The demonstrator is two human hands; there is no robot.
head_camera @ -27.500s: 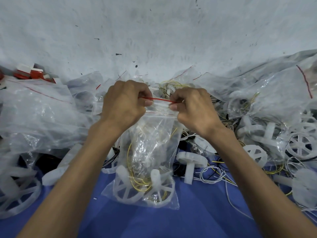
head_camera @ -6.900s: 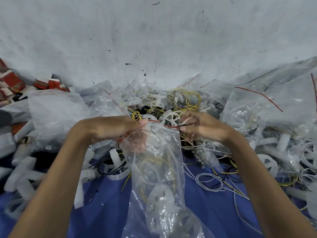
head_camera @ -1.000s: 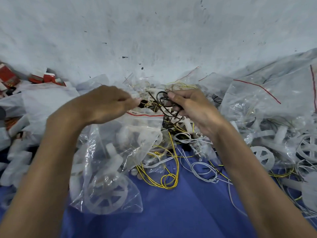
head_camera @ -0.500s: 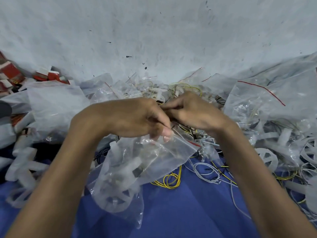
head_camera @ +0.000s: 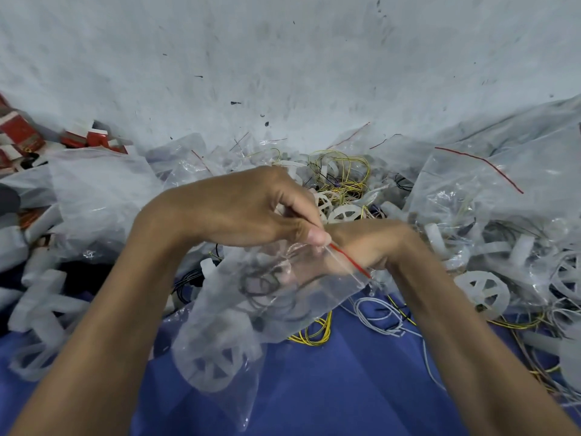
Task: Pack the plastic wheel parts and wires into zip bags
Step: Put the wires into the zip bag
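A: What was the left hand (head_camera: 251, 209) doing?
B: Its thumb and forefinger pinched the lip of the zip bag (head_camera: 330, 295) at one end of the red zip strip (head_camera: 349, 259), holding the mouth up.
A: And the right hand (head_camera: 371, 243)?
B: Its fingers (head_camera: 298, 272) were down inside the mouth, blurred through the plastic. I couldn't tell whether they gripped anything.
A: What did the bag hold?
B: A coil of black wire (head_camera: 267, 287) right by those fingers, and a white plastic wheel (head_camera: 213, 369) at the bottom, which sagged onto the blue cloth (head_camera: 314, 398).
A: Around it?
B: A yellow wire coil (head_camera: 311, 335) lay partly under the bag, with grey-white wire (head_camera: 380, 313) just beside it and a loose wheel (head_camera: 484, 291) further right. Behind the hands sat a heap of wheels and yellow wires (head_camera: 342, 180). A big clear bag (head_camera: 456, 190) on the right held more wheels and wire, while a cloudy bag (head_camera: 100, 190) on the left hid its contents
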